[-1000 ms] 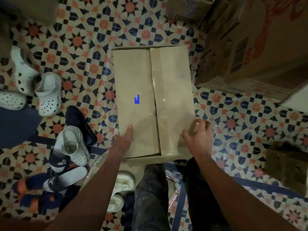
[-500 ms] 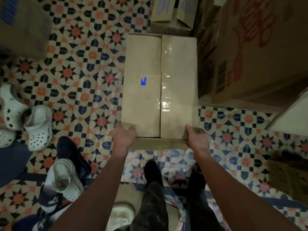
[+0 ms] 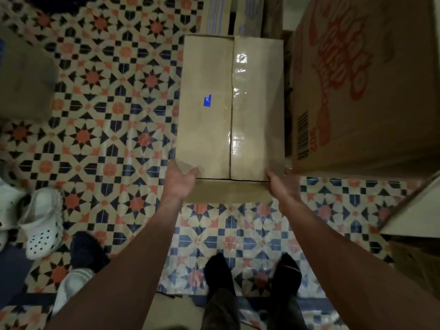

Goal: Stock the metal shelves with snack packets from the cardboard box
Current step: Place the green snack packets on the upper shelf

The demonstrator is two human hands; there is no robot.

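Note:
A closed brown cardboard box [image 3: 207, 129], taped along its middle seam and marked with a small blue sticker, lies on the patterned floor ahead of me. My left hand [image 3: 181, 181] grips its near left corner with the thumb over the top edge. At the near right corner, my right hand [image 3: 282, 185] holds the box the same way, and its fingers are hidden behind the box's side. Neither snack packets nor metal shelves are in view.
A large red-printed carton [image 3: 357, 79] stands tight against the box's right side. More cartons [image 3: 233, 15] stand beyond it and another box [image 3: 23, 75] sits at the left. White clogs [image 3: 40, 225] and other shoes lie at lower left. My feet [image 3: 219, 275] stand on the floor covering.
The box has slid away from me across the floor, up against the big carton. Both hands shifted from its top to its near corners.

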